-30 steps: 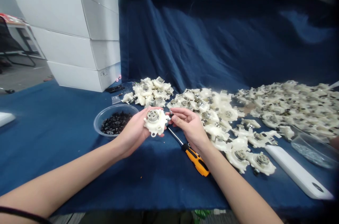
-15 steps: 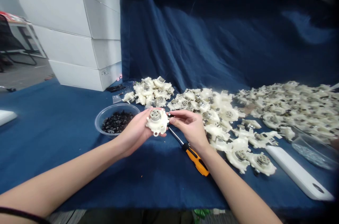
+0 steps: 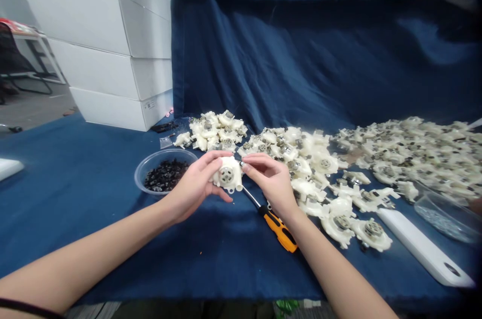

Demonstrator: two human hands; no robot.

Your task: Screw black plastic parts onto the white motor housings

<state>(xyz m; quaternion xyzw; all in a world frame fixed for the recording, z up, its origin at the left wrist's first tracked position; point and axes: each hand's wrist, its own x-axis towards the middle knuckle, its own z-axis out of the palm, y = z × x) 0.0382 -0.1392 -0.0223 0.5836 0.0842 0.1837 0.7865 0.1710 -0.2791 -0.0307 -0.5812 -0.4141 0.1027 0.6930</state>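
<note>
A cream-coloured housing [image 3: 228, 177] with a slotted round disc is held above the counter [image 3: 226, 269], just left of the scene's middle. Its left side is clasped by the left hand [image 3: 199, 178], the grip partly closed around it. At its right edge a small piece [image 3: 242, 164], too small to be made out, is pinched by the right hand [image 3: 273, 178], the grip closed to the fingertips. Just beyond the left hand, a clear bowl [image 3: 139, 168] is filled with black pieces [image 3: 165, 175]. An orange-handled screwdriver [image 3: 279, 229] is laid nearby, partly behind the right forearm. The counter is covered in blue cloth; similar housings [image 3: 309, 153] are heaped across its far and right parts. At the right, a white slab [image 3: 422, 243] is set near a clear container [image 3: 448, 216]. At the far left, white boxes [image 3: 86, 42] are stacked beside a blue curtain [image 3: 301, 47]; beyond them a chair [image 3: 15, 52] is seen on the grey floor [image 3: 52, 103].
</note>
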